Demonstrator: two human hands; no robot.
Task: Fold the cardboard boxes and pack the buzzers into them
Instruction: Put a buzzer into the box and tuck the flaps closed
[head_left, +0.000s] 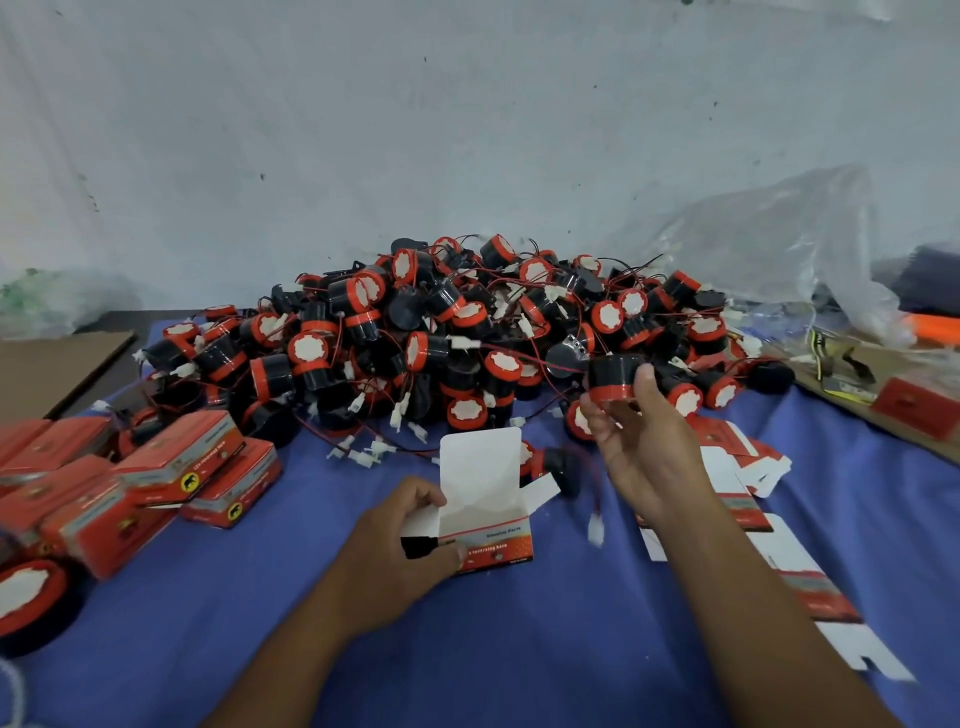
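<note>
Right hand (644, 447) is up off the table, thumb and fingers pinched round one buzzer (615, 379): a black drum with a red band round its lower edge, held just in front of the big heap. Left hand (400, 545) is lower and nearer, gripping an open cardboard box (491, 538) by its left side. The box is red and white with some print on the front. Its tall white lid flap stands straight up and a small side flap pokes out to the right. It's low over the blue cloth (519, 665), and I can't tell if it's actually touching it. The held buzzer is above and to the right of the box, not in it.

There's a white connector (596, 526) on a red wire hanging between the two hands, too blurry to say what it's attached to.

Behind all that is the pile of buzzers (415, 332), heaped against the pale wall. They're black with red rings and white face stickers, with red and black wires and white plugs tangled everywhere. On the left sits a cluster of closed red boxes (176, 457), some stacked, with another buzzer (31, 592) lying at the near-left edge. Flat unfolded boxes (810, 582) are spread under and beside the right forearm. A crumpled clear plastic bag (779, 244) sits at the back right, and a brown cardboard sheet (47, 369) lies far left.
</note>
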